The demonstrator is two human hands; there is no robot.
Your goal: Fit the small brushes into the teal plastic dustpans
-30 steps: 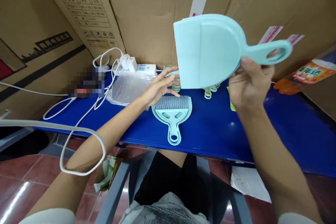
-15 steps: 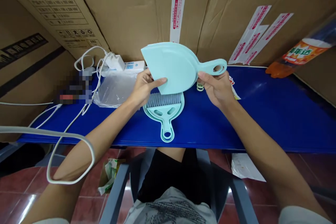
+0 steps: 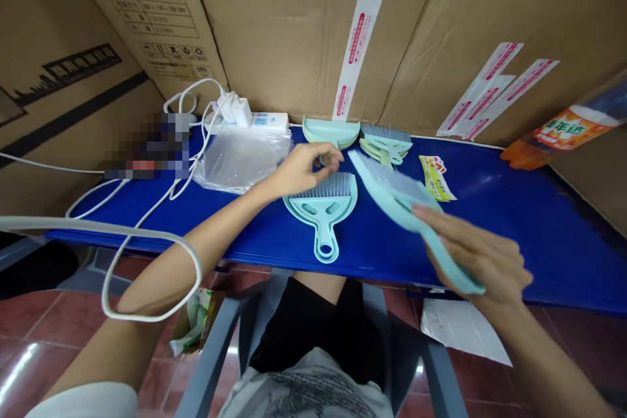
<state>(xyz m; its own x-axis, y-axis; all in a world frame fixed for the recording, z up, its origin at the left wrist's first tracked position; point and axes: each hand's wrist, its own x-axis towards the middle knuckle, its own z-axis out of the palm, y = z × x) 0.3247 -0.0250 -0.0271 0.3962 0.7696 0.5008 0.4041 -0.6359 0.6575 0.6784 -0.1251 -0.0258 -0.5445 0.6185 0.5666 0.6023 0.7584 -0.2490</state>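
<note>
My right hand (image 3: 482, 261) grips a mint-green dustpan and brush set (image 3: 386, 199) by its handle, right of centre. The set is tilted, with grey bristles showing along its upper side, and slightly blurred. My left hand (image 3: 313, 166) holds nothing; its fingers are bent, thumb apart, over the bristle end of a second dustpan and brush (image 3: 323, 209). That one lies on the blue table (image 3: 259, 235), handle toward me. Behind my left hand are stacked dustpans (image 3: 330, 130), partly hidden by it. Brushes (image 3: 389, 140) lie right of them.
Clear plastic bags (image 3: 245, 160) lie at left near a power strip (image 3: 269, 122) and white cables (image 3: 157, 215). A colourful label (image 3: 435, 177) is on the table at right. An orange drink bottle (image 3: 563, 127) leans at far right. Cardboard boxes (image 3: 284, 32) stand behind.
My left hand has let go of the held set and is over the one on the table. My right hand has brought the held set right and toward me, turning its bristles up.
</note>
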